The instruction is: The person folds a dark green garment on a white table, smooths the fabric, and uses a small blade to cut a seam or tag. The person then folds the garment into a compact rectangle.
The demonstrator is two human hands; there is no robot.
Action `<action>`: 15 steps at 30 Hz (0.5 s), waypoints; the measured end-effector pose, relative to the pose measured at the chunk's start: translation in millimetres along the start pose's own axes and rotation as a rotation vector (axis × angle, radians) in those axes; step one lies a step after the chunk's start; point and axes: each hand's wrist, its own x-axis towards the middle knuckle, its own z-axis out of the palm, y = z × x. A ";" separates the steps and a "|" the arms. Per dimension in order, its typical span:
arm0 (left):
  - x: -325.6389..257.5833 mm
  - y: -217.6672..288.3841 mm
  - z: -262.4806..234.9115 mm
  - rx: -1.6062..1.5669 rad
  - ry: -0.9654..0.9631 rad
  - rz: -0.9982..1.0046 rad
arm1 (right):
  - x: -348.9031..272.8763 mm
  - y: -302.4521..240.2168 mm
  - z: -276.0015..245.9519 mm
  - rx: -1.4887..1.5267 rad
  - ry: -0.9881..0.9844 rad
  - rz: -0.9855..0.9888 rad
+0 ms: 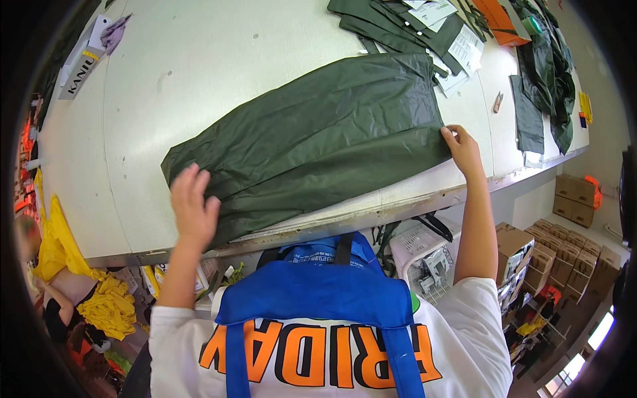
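Note:
A dark green waterproof garment (318,132), long and folded flat with creases, lies slantwise across the pale table (199,66). It may be a pair of rain trousers, but its kind is not certain. At its right end, my right hand (462,147) pinches the near corner between thumb and fingers. My left hand (194,211) rests on or just over its left end, fingers apart and slightly blurred. Part of the garment's near left edge droops at the table's front edge.
Folded green pieces with white papers (451,46) lie at the far right, near an orange box (501,23). Small thread snips (497,101) sit to the right. A grey-white box (85,56) stands far left. Below the table edge is a white basket (424,259).

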 end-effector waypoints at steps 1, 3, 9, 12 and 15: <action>-12.4 16.0 1.2 0.052 -0.065 0.018 | -1.9 -4.9 -9.3 0.184 -0.051 -0.063; -33.9 24.7 15.6 0.028 -0.090 -0.037 | -4.0 -8.7 -19.3 0.548 -0.154 -0.189; -53.1 16.9 31.9 -0.003 -0.072 -0.076 | -1.4 19.0 2.3 1.026 -0.244 -0.257; -50.3 19.5 28.0 -0.008 -0.089 -0.096 | 11.4 33.1 14.2 0.719 -0.125 -0.061; -30.8 39.8 22.6 -0.029 -0.027 -0.078 | 20.4 30.3 19.3 0.582 -0.105 0.042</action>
